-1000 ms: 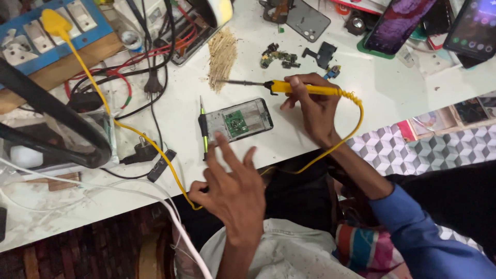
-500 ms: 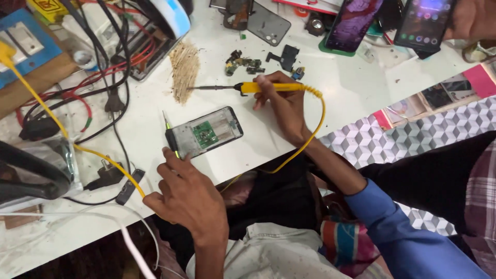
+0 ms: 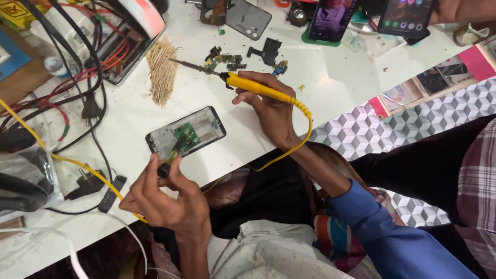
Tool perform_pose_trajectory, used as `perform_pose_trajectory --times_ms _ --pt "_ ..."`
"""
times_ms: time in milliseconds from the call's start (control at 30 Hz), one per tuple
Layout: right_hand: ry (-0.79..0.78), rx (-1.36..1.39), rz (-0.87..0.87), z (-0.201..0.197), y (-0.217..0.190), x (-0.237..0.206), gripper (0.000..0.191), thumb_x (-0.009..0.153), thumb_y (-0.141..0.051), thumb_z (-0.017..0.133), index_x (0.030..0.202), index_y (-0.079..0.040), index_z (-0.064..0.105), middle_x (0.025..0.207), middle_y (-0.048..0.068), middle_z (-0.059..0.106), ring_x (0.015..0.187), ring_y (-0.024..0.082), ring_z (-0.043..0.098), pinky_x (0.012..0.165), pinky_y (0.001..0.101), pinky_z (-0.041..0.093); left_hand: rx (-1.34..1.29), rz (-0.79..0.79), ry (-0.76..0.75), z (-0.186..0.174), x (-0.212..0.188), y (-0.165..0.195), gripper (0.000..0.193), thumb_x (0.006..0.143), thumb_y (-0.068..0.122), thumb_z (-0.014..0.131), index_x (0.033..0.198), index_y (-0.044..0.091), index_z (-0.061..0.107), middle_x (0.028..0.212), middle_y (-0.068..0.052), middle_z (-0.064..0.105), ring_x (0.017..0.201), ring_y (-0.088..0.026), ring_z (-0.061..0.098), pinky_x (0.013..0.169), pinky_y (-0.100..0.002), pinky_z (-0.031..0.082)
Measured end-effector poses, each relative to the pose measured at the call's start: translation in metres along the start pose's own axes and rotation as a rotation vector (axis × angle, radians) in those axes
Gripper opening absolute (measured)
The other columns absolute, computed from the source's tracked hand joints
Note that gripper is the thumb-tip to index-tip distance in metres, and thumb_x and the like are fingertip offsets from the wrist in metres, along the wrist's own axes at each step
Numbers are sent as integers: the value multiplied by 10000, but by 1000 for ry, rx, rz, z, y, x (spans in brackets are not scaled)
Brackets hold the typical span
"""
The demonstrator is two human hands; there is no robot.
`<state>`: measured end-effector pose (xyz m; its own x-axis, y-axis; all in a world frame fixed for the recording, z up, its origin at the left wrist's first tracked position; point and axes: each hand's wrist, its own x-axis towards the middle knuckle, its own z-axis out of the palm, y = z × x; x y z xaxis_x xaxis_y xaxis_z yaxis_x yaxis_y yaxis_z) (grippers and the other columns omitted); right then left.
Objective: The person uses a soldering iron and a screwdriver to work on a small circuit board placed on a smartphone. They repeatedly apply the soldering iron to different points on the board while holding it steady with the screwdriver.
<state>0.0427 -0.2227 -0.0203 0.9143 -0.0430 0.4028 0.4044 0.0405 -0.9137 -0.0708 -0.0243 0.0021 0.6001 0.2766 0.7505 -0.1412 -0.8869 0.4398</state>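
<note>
The left hand pinches a dark-handled screwdriver, its tip on the opened phone lying on the worktop just beyond the fingers. The right hand grips a yellow soldering iron, which is best kept pointing away while the screwdriver stays upright and steady.

right hand: soldering iron | left hand: tool on opened phone

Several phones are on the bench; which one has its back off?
The phone lying nearest the left hand: its green circuit board shows. The two at the far edge have lit screens.
</note>
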Motion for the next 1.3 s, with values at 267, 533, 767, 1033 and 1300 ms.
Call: perform_pose_trajectory --times_ms 267,533,767,1033,1300 --pt "186 113 -93 2 4 -2 190 1126 -194 543 1103 -6 560 1089 79 571 732 136 609 641 288 550 -566 -184 286 36 10 -10 182 1167 185 525 1248 33 467 1166 -157 478 993 -215 539 776 -329 508" --pt "201 83 -100 3 8 -20 235 1160 -257 476 1117 -27 469 945 75 543 699 130 554 487 248 466 -845 -379 173 50 13 -26 252 1180 304 405 1264 70 370 923 -105 613 556 -38 398 520 -180 314" --pt "32 29 -288 12 7 -34 200 1139 -187 509 1100 0 449 936 89 525 591 93 508 461 224 462 -798 -299 82 55 10 -32 235 1219 254 394 1319 42 407 853 -71 533 729 -89 453 668 -222 364" --pt "-26 8 -211 8 5 -32 217 1176 -195 496 1142 17 467 868 85 580 572 111 573 498 246 524 -695 -268 -10 52 15 -29 187 1219 150 375 1328 10 437 847 -48 528 771 -102 495 732 -238 426" --pt "18 0 -208 11 0 -29 230 1167 -210 478 1121 11 437 941 124 545 584 123 554 493 248 534 -728 -265 -4 49 16 -29 204 1238 159 352 1345 9 440 860 -61 534 785 -98 505 758 -241 444"
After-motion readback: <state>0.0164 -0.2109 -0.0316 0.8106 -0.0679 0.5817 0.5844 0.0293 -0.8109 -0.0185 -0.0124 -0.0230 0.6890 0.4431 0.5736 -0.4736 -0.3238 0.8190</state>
